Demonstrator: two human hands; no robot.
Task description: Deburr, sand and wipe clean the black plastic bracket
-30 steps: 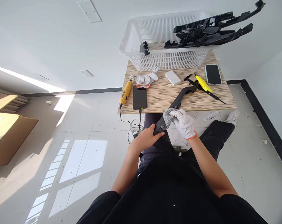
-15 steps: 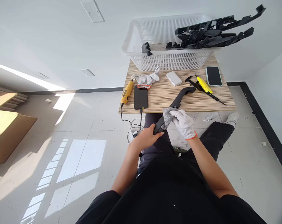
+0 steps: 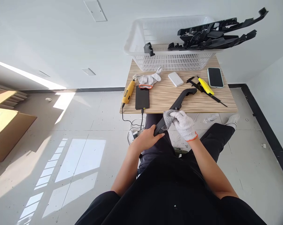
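My bare left hand (image 3: 148,137) is closed around the lower end of a long black plastic trim piece (image 3: 178,102). The piece slants up and away to the right, its curved far end over the table. In a white knitted glove with an orange cuff, my right hand (image 3: 183,125) pinches a grey cloth (image 3: 168,119). That cloth is folded over the middle of the trim piece and touches it. The fingertips of my right hand are partly hidden by the cloth.
On the wooden table (image 3: 160,100) are a yellow rotary tool (image 3: 128,92), a black tablet-like device (image 3: 142,98), a white glove (image 3: 148,80), a white box (image 3: 175,79), a yellow cutter (image 3: 205,86), black calipers (image 3: 192,82) and a phone (image 3: 215,77). Behind stands a white basket (image 3: 171,61) with black plastic parts (image 3: 207,39).
The camera view has shifted very slightly. Both hands keep their hold, and the cloth stays on the trim piece at nearly the same spot.
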